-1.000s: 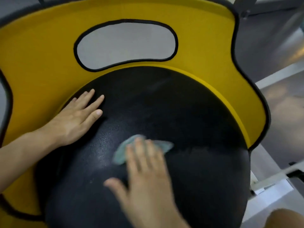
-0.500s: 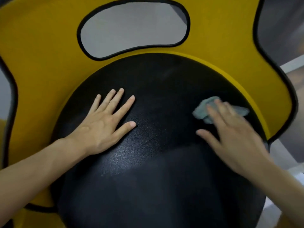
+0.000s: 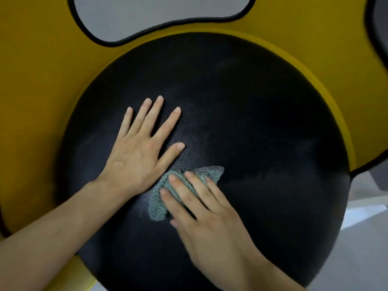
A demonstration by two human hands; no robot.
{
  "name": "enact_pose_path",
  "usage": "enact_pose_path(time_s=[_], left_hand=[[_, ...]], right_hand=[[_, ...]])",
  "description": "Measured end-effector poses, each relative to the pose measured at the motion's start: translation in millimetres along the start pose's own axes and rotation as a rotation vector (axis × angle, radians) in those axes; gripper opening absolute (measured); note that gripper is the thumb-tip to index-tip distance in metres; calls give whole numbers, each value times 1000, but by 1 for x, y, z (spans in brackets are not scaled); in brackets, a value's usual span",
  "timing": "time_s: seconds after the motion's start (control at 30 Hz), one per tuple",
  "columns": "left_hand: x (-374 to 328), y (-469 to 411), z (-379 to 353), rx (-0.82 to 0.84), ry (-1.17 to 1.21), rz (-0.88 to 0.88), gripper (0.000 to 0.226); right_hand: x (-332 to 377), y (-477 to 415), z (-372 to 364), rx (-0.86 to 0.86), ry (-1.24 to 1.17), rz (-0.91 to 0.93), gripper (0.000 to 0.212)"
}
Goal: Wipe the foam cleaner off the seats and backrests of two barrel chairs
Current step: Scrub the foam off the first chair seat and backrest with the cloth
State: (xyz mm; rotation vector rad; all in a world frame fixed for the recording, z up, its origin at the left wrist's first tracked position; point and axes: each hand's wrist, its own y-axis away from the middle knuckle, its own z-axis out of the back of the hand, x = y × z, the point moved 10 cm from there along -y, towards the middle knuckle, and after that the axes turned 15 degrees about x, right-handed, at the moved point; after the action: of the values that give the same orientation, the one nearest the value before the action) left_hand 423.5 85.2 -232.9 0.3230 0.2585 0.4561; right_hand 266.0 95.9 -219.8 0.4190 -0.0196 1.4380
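At the middle of the seat (image 3: 262, 122) the right hand (image 3: 202, 213) presses with straight fingers the cloth (image 3: 158, 199), surely soft and light, probably best kept under the palm, while the left hand (image 3: 134, 156) lies flat beside.

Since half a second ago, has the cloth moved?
Yes. The cloth under the right hand went left, from the right edge of the seat by the backrest to its middle.
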Motion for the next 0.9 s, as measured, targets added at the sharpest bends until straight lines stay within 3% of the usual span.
enact_pose_path(time_s=[0.17,0.37,0.5,0.6,0.73,0.9], left_hand=[[-1,5,-1,-46,26,49,68],[-2,12,-5,-40,46,151,66],[-6,17,-7,-40,93,215,64],[-13,21,-1,-83,202,201,59],[-34,22,11,-140,391,88,54],[-37,21,34,-251,651,108,15]], right_hand=[[-27,-3,10,-38,-11,38,53],[-104,-32,39,-42,-15,-199,51],[-101,-36,42,-63,-94,-264,53],[-99,-28,56,-115,-293,-241,46],[-128,-9,99,-310,-494,-315,42],[-138,-36,91,23,-474,-423,60]])
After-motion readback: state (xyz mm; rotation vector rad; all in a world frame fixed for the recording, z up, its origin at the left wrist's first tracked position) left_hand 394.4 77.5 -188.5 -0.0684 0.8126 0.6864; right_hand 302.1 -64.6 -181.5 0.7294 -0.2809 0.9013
